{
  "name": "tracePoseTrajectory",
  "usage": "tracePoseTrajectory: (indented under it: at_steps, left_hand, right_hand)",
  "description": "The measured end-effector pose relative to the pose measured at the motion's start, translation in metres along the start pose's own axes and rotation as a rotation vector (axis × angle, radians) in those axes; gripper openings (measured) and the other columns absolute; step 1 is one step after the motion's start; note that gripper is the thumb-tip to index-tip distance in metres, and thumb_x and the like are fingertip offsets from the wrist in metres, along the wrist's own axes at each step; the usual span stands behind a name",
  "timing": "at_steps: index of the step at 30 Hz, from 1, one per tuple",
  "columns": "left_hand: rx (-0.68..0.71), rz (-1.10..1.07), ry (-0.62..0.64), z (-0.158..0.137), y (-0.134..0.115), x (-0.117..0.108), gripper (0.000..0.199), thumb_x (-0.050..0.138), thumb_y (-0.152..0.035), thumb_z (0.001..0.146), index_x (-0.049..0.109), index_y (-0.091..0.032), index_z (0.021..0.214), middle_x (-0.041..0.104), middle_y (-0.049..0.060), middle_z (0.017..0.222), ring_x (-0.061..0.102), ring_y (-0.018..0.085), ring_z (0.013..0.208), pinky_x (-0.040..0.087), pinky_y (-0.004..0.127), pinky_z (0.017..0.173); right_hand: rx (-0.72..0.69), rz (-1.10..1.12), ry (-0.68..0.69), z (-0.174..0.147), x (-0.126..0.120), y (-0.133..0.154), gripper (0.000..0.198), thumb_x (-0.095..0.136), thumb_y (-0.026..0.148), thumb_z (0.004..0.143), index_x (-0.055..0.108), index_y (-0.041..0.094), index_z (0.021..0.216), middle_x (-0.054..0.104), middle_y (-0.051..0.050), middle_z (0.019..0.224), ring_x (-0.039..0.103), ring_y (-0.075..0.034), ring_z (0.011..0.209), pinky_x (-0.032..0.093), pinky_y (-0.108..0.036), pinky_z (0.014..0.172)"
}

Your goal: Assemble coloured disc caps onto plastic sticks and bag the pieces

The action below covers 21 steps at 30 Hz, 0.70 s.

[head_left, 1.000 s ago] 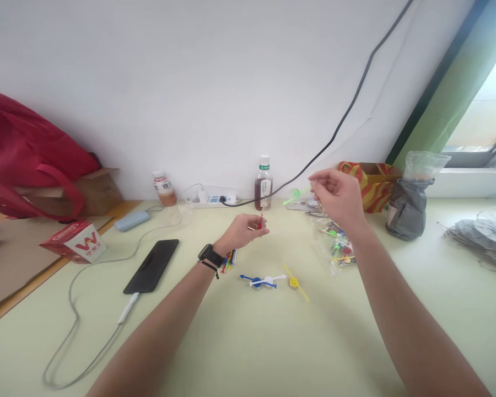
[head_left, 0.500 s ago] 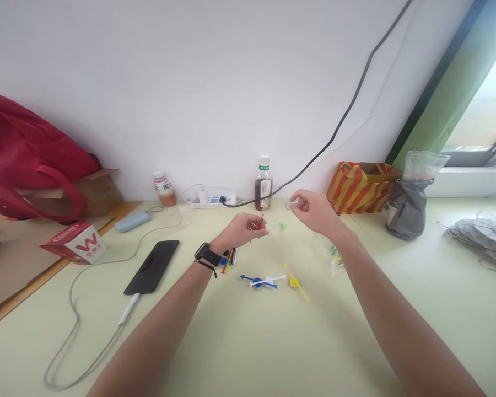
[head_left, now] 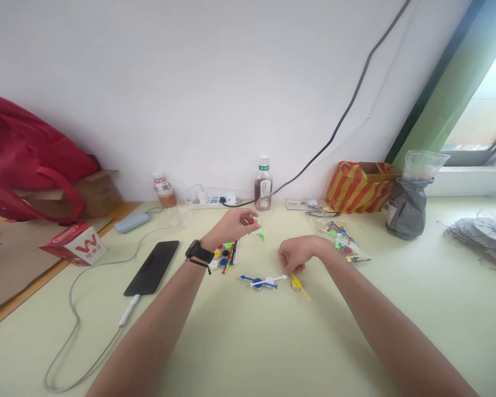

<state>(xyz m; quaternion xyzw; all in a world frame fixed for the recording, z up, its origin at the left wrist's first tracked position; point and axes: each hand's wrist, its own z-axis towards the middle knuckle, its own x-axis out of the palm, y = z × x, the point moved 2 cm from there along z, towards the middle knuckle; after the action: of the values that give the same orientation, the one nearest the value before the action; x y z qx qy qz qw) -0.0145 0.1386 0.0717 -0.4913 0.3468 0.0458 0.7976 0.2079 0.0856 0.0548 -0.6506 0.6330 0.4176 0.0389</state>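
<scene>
A: What is held by the left hand (head_left: pixel 233 225)?

B: A red piece (head_left: pixel 252 221) is pinched between the thumb and fingers, raised above the desk (head_left: pixel 240 342). A dark watch (head_left: pixel 200 252) is worn on the same wrist.

A: And by the right hand (head_left: pixel 296 255)?

B: The fingers are curled downward, with their tips brought to the upper end of the yellow spinner (head_left: pixel 296 283) — whether that end is gripped or only touched cannot be told, as the tips are partly hidden.

A: How are the other spinners arranged?

B: The blue spinner (head_left: pixel 257 283) and the white spinner (head_left: pixel 269 282) are laid side by side to the left of the yellow one, with their arrows crossed. A green spinner (head_left: pixel 262 234) is seen farther back, between the two hands.

A: Where are the loose parts found?

B: Coloured discs (head_left: pixel 224 262) and thin arrows (head_left: pixel 232 256) are clustered just beside the left wrist. More small parts are contained in a clear bag (head_left: pixel 344 241), beyond the right forearm.

A: What is shown around them?

B: A phone (head_left: pixel 151 268) is laid at the left, plugged into a cable (head_left: pixel 75 314). A bottle (head_left: pixel 263 190) is stood upright by the wall (head_left: pixel 231 82) — a striped bag (head_left: pixel 353 190) is placed at its right.
</scene>
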Motion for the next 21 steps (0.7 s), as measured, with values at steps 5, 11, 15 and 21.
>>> tracePoseTrajectory:
  at_steps: [5, 11, 15, 21]
  left_hand:
    - [0.022, 0.035, 0.002, -0.001, -0.006, -0.002, 0.035, 0.075, -0.046, 0.083, 0.075, -0.018, 0.105, 0.075, 0.008, 0.098, 0.067, 0.020, 0.079, 0.051, 0.029, 0.072]
    - [0.074, 0.109, 0.025, -0.004, -0.017, -0.008, 0.027, 0.071, -0.044, 0.085, 0.074, -0.018, 0.094, 0.072, 0.005, 0.087, 0.062, 0.018, 0.074, 0.047, 0.026, 0.066]
    - [0.085, 0.129, 0.035, -0.005, -0.023, -0.009, 0.025, 0.071, -0.043, 0.086, 0.073, -0.019, 0.093, 0.069, 0.004, 0.083, 0.059, 0.017, 0.072, 0.045, 0.026, 0.063]
    - [0.091, 0.079, 0.062, -0.006, -0.034, -0.003, 0.031, 0.072, -0.044, 0.085, 0.076, -0.018, 0.103, 0.071, 0.005, 0.087, 0.061, 0.018, 0.075, 0.047, 0.027, 0.067]
  right_hand:
    - [-0.052, 0.025, -0.055, -0.012, -0.009, -0.002, 0.014, 0.070, 0.020, 0.069, 0.067, 0.018, 0.082, 0.075, -0.002, 0.073, 0.073, -0.020, 0.074, 0.053, -0.026, 0.067]
    - [-0.308, 0.277, -0.421, -0.064, -0.040, -0.016, 0.024, 0.071, 0.029, 0.080, 0.068, 0.020, 0.102, 0.076, -0.005, 0.086, 0.073, -0.020, 0.077, 0.056, -0.031, 0.076]
    - [-0.496, 0.495, -1.063, -0.092, -0.060, -0.023, 0.031, 0.076, 0.043, 0.082, 0.067, 0.019, 0.098, 0.072, -0.005, 0.082, 0.068, -0.018, 0.071, 0.057, -0.032, 0.070]
    - [-0.522, 0.441, -1.435, -0.087, -0.059, -0.010, 0.029, 0.071, 0.048, 0.085, 0.065, 0.021, 0.095, 0.071, -0.007, 0.088, 0.065, -0.018, 0.064, 0.055, -0.032, 0.059]
